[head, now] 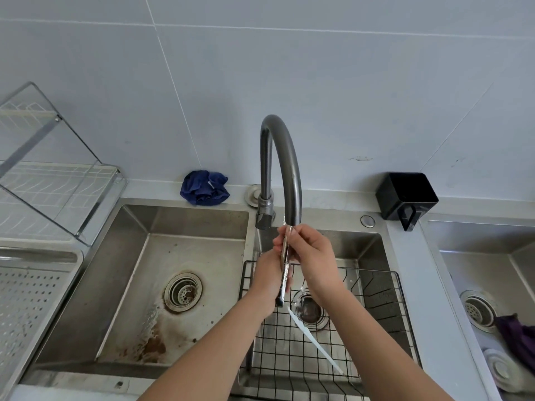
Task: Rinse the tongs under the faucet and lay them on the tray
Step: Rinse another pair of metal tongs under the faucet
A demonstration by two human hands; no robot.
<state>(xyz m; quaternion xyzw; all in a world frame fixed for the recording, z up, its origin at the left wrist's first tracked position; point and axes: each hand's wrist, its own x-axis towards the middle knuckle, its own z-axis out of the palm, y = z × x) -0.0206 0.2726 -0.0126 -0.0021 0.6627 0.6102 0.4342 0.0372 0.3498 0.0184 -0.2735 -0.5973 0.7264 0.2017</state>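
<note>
Both of my hands hold the metal tongs (285,273) upright right under the spout of the dark curved faucet (282,157), over the right-hand basin. My left hand (267,280) grips the lower part. My right hand (311,250) pinches the upper part near the spout. Water runs down the tongs and streams off to the lower right. The perforated steel tray (31,302) lies at the far left, beside the left basin.
A black wire basket (385,311) sits in the right basin. The left basin (162,256) has rust stains and a drain. A blue cloth (205,187) lies behind it. A dish rack (49,175) stands at left, a black holder (405,196) at right.
</note>
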